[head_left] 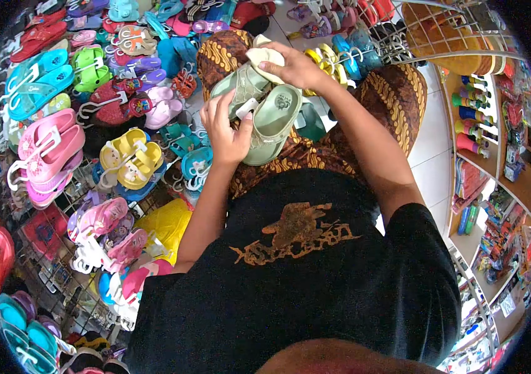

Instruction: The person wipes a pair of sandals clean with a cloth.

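A pair of sage-green shoes (273,115) lies above my lap, held in front of my shirt. My left hand (228,128) is closed on the pair from the left side, its thumb by a white tag (248,110) between the two shoes. At the far end of the pair, my right hand (295,65) grips a cream-coloured item (265,60), thumb on top and fingers behind it. What the cream item is cannot be made out clearly. It touches or overlaps the end of the green shoes.
Colourful children's shoes hang on a rack at the left, among them pink shoes (50,146) and yellow sandals (131,159). A wire basket (430,34) stands at the upper right. Shelves (496,168) with small goods line the right side.
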Demonstrator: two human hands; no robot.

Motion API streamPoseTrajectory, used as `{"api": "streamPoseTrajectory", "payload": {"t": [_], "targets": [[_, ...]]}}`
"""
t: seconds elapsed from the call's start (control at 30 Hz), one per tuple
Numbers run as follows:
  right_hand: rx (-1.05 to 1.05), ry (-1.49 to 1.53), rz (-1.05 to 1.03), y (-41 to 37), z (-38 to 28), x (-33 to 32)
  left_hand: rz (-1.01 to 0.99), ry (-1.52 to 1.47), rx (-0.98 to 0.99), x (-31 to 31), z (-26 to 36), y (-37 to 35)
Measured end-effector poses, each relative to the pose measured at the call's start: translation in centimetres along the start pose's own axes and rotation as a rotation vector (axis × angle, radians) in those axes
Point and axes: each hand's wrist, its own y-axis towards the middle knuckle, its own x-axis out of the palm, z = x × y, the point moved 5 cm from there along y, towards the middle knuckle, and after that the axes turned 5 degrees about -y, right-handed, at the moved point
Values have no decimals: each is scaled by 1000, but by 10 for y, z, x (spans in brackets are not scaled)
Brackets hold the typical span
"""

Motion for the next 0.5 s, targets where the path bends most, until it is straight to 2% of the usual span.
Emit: {"api": "streamPoseTrajectory", "payload": {"t": [0.13,0.3,0.4,0.5], "targets": [[130,220,59,-12,-3,6,27,-11,-6,-5,0,-4],[117,483,86,-22,-7,9,45,-24,-36,-12,1,-10],[88,464,31,-23,-5,9,107,-42,-41,-13,3,-17],[71,393,100,-42,-22,13,281,-36,-5,-18,22,-24]]}}
